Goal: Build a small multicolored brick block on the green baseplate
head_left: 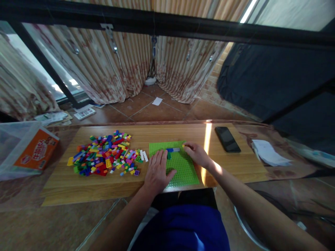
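A green studded baseplate [183, 174] lies on the wooden table in front of me. My left hand [156, 171] rests flat over its left side, fingers stretched out and thumb apart. Just beyond those fingertips, a blue brick [170, 150] and a grey brick [177, 150] sit in a row on the plate, with a dark green brick [169, 156] beside them, partly hidden by the hand. At the plate's upper right, my right hand [195, 152] pinches a small yellow brick [184, 146] between thumb and fingers.
A heap of mixed coloured bricks [104, 155] spreads over the table's left half, with white bricks [143, 156] at its right edge. A black phone [227, 139] and papers [270, 152] lie to the right. A clear plastic box [19, 139] stands far left.
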Available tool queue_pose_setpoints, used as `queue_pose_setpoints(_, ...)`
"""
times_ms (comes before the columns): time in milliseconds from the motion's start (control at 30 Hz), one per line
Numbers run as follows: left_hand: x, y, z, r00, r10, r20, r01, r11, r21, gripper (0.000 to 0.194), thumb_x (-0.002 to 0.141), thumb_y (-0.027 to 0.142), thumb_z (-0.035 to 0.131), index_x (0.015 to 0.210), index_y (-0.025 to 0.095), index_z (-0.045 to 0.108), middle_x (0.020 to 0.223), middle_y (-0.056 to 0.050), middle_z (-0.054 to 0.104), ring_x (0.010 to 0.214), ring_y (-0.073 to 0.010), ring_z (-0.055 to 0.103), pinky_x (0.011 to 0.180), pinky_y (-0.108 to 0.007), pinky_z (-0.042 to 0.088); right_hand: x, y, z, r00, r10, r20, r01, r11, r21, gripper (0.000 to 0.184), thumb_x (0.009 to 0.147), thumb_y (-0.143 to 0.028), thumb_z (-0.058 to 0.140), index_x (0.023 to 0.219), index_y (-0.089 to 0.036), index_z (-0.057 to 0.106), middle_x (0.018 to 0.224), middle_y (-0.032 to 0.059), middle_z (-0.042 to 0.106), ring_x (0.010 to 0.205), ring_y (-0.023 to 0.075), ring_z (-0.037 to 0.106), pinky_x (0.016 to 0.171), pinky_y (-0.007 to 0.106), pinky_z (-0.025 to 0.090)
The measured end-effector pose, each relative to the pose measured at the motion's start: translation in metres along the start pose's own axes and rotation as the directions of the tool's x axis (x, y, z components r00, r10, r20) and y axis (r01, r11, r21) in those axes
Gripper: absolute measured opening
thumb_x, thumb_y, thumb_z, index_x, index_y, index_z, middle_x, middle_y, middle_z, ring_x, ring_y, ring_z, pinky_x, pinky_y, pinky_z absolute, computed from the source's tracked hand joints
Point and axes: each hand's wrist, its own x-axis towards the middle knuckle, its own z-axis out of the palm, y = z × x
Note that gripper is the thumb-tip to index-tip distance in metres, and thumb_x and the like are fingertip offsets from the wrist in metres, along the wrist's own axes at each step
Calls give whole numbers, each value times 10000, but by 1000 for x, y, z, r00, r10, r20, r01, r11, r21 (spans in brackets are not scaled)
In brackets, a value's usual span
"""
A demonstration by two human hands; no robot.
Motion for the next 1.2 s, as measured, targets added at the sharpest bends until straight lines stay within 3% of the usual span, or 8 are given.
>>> queue_pose_setpoints(133,-1,0,0,1000,-1,7,1,1000,0,755,859,487,555,1454,105,290,1454,-210,421,1376,-352,350,1112,-542,308,-6,1,-9,980,173,101,-200,795,572,272,860,-424,463,870,-182,588,568,-49,458,436,90,299,381,208,229)
queue_pose_setpoints(200,-1,0,0,1000,1,8,-1,1000,-4,755,861,490,552,1450,99,289,1451,-214,421,1371,-355,354,1111,-549,306,-9,0,-13,968,179,176,-251,694,675,290,861,-448,456,871,-186,579,615,-29,491,453,93,311,365,202,203)
queue_pose_setpoints(267,0,0,-1,1000,2,10,-1,1000,-13,756,859,485,557,1447,96,285,1447,-216,422,1362,-358,363,1107,-554,308,-11,-2,-12,963,196,184,-269,663,699,354,865,-516,446,882,-190,583,673,-3,542,479,97,360,359,196,194)
queue_pose_setpoints(367,4,1,-4,1000,-6,27,7,1000,-24,752,850,456,580,1436,85,291,1421,-218,444,1331,-352,395,1099,-541,324,-8,-6,-5,973,200,118,-231,798,557,386,827,-567,534,820,-188,609,687,10,582,501,97,424,380,196,239)
queue_pose_setpoints(467,16,4,-8,998,-57,24,57,998,-4,697,859,399,584,1417,75,321,1353,-208,504,1252,-326,461,1070,-508,361,0,-10,4,998,52,20,-55,984,171,237,769,-422,683,831,-194,684,733,23,642,624,130,552,545,231,419)
queue_pose_setpoints(600,38,11,-7,993,-120,-16,120,992,48,559,869,358,575,1344,100,431,1202,-155,580,1123,-291,516,998,-450,416,11,-10,9,977,-187,101,207,946,-251,214,775,-268,704,987,-261,729,917,34,697,856,200,629,803,326,478)
queue_pose_setpoints(833,57,10,4,985,-173,23,171,983,60,179,894,293,519,987,167,605,1000,-90,567,933,-225,566,842,-353,465,16,2,11,936,-314,158,345,908,-239,129,868,-251,624,941,-223,727,899,38,641,848,172,619,801,304,483)
queue_pose_setpoints(1200,63,1,5,983,-160,92,156,987,44,161,905,208,471,952,179,622,946,-61,592,852,-182,588,788,-296,475,23,8,9,914,-357,193,387,909,-153,96,876,-226,618,903,-215,709,872,26,624,838,160,605,773,288,473)
